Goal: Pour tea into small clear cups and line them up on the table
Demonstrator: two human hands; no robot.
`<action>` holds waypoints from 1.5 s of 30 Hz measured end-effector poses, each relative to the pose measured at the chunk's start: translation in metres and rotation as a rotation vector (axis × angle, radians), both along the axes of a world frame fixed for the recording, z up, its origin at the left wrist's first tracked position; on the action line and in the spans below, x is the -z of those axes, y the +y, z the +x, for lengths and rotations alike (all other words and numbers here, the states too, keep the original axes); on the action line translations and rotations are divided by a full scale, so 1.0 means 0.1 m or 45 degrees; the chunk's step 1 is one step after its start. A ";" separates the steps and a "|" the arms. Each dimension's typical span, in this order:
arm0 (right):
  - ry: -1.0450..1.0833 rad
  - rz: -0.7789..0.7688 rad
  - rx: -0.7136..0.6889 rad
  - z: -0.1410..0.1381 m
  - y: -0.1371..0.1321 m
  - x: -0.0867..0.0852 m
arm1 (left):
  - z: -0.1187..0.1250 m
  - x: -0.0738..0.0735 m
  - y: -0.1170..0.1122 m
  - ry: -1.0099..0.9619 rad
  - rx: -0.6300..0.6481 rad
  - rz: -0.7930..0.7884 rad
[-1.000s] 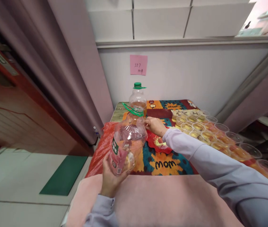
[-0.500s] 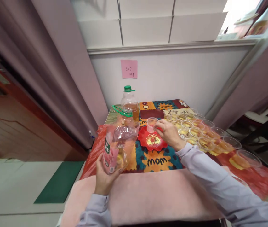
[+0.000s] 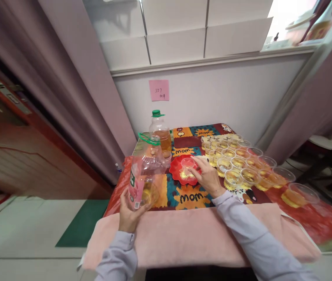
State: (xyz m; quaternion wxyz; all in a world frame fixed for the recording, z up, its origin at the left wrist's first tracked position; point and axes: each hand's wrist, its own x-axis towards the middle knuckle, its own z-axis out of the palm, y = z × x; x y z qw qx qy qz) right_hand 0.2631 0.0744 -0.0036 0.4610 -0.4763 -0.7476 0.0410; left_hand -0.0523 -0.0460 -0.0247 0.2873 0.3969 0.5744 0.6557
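My left hand grips the bottom of a large clear plastic bottle with a green open cap ring and a pink label, held tilted above the table's left side. A little yellow liquid sits at its base. My right hand pinches a small clear plastic cup that rests on a red scalloped plate. A second bottle with a green cap and amber liquid stands upright behind.
Several clear cups with yellow liquid stand in rows on the right of the colourful "mom" mat. A pink cloth covers the near table edge. Behind stands a white wall with a pink note; a purple curtain hangs at left.
My right hand drew back from beside the bottle's neck, took a small cup and brought it down onto the red plate. The tilted bottle stays in my left hand.
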 end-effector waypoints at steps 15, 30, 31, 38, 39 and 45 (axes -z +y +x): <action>1.109 -0.597 -0.474 -0.56 -0.54 0.05 | -0.06 -0.91 -0.18 0.260 0.187 -0.239; 1.587 -1.004 -0.744 -0.83 -0.55 0.16 | -0.11 -1.54 -0.13 0.710 0.283 -0.590; 1.599 -1.011 -0.748 -0.82 -0.55 0.16 | -0.12 -1.57 -0.11 0.736 0.289 -0.614; 1.677 -1.047 -0.775 -0.81 -0.54 0.17 | -0.07 -1.81 -0.03 0.894 0.329 -0.704; 1.682 -1.054 -0.786 -0.82 -0.54 0.18 | -0.07 -1.83 -0.02 0.926 0.319 -0.707; 1.720 -1.097 -0.845 -0.83 -0.56 0.17 | -0.10 -1.91 0.03 1.105 0.279 -0.707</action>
